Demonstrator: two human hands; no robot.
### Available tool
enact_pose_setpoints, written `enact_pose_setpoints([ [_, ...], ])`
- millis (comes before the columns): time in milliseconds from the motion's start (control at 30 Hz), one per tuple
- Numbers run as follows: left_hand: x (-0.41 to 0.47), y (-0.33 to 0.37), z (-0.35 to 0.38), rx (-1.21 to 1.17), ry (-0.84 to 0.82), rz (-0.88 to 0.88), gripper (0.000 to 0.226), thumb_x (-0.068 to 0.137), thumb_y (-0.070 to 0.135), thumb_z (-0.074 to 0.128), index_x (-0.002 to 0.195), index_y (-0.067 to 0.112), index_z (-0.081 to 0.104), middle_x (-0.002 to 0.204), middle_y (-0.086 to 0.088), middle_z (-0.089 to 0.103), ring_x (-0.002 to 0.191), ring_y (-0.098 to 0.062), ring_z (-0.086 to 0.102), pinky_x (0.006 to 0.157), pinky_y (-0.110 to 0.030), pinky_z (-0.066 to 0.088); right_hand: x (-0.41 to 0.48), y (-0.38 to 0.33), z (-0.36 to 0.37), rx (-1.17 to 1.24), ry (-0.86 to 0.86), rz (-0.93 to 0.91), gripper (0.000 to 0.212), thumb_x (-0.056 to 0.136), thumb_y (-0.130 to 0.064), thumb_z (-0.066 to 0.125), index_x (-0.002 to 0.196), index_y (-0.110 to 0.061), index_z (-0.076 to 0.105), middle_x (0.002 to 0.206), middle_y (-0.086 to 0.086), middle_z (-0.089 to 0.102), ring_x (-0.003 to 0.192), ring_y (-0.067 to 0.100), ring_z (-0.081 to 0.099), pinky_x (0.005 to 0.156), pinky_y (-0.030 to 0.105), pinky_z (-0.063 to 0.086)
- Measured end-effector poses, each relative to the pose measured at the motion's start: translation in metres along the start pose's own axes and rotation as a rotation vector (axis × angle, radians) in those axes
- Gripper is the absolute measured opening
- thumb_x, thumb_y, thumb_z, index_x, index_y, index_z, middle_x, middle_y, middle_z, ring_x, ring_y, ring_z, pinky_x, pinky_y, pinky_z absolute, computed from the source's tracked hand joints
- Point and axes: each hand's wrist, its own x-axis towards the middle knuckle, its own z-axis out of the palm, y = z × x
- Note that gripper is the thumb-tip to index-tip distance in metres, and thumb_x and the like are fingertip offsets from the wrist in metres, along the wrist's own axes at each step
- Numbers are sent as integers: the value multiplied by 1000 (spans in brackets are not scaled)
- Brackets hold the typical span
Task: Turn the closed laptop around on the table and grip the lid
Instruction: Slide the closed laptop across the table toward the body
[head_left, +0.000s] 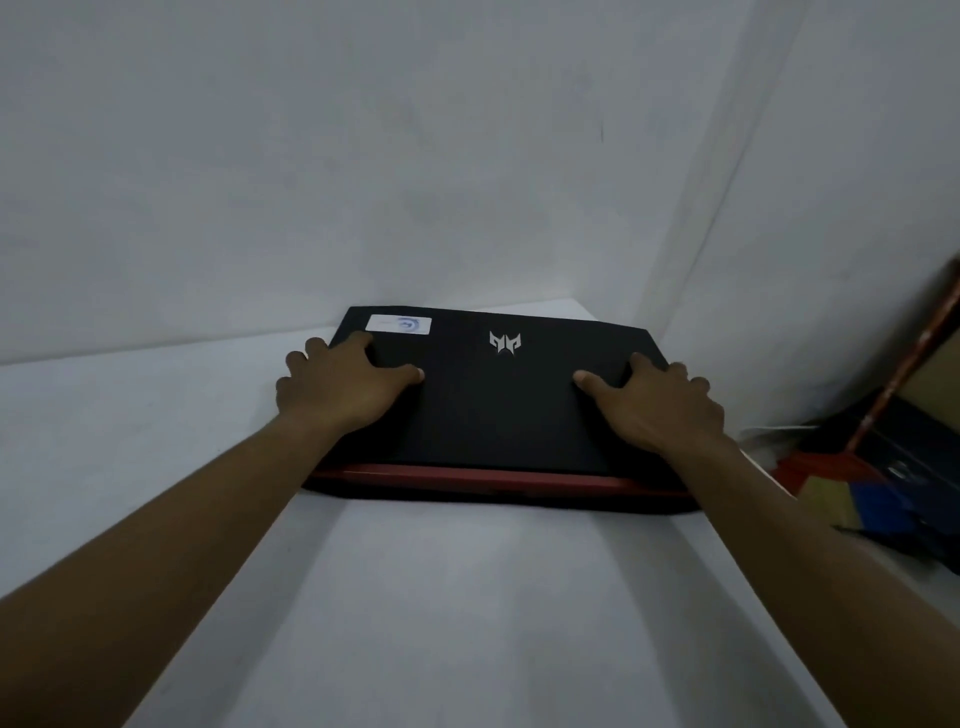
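Observation:
A closed black laptop (498, 410) lies on the white table (441, 597) near the far corner. Its lid bears a silver logo and a white sticker at the far left, and a red strip runs along the edge nearest me. My left hand (343, 387) grips the laptop's left side, thumb on the lid and fingers wrapped over the edge. My right hand (657, 402) holds the right side the same way, with its fingers curled over the right edge.
White walls (363, 156) meet in a corner right behind the laptop. Beyond the table's right edge sit a cardboard box (930, 364) and dark, red and blue items (872, 493).

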Motion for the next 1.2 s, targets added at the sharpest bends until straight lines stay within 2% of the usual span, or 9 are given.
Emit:
enact_pose_setpoints([
  [233,11,0,-2,-169,26,-97,84,53,65,77,126,29,56,137,-10,51,131,-39,39,103,-51,37,4,-9,-5,243,46,145,88,75,-78,54,141,-19,52,140,17,50,132,40,39,103,51,36],
  [333,7,-4,-3,-189,25,-95,86,50,63,81,126,29,59,137,-6,55,131,-37,39,101,-50,38,1,-7,-3,237,69,158,92,73,-81,55,140,-18,53,140,17,49,131,40,40,103,51,36],
  [433,-5,-10,-11,-216,59,-109,74,54,57,84,118,28,64,132,-5,59,130,-37,39,97,-48,38,-8,-8,-3,227,64,155,99,70,-85,54,143,-17,50,142,18,46,132,41,40,105,51,37],
  [533,-22,-20,-28,-213,96,-108,72,54,58,84,117,28,64,132,-4,60,131,-36,38,98,-48,37,-23,-13,-3,248,56,123,102,68,-86,54,143,-18,51,142,18,45,132,42,40,104,52,38],
  [700,-57,-49,-65,-237,170,-106,85,51,62,83,126,30,61,134,-3,59,133,-34,39,101,-49,39,-63,-26,-10,320,79,32,98,64,-87,56,139,-24,54,140,18,47,133,42,39,103,54,41],
  [800,-81,-74,-86,-263,199,-118,89,46,64,83,126,31,62,133,-3,61,131,-32,44,102,-51,41,-89,-33,-12,355,80,-7,94,60,-87,58,129,-24,60,137,15,50,129,40,44,96,50,44],
  [933,-125,-111,-109,-245,234,-140,87,51,62,85,129,31,61,134,-4,60,133,-33,42,102,-51,41,-129,-45,-4,384,34,-80,106,47,-94,54,127,-24,62,127,9,61,121,37,53,92,49,50],
  [1033,-153,-139,-119,-233,254,-174,85,51,63,84,128,32,61,136,-6,58,132,-34,43,102,-51,42,-157,-55,4,397,0,-145,93,49,-92,56,113,-25,64,115,4,67,115,35,57,90,49,52],
  [1200,-198,-194,-135,-253,281,-229,86,49,63,84,127,32,63,135,-4,58,132,-33,42,103,-49,40,-201,-82,27,392,-66,-199,100,45,-95,56,120,-29,62,119,5,64,115,32,58,91,49,52],
])
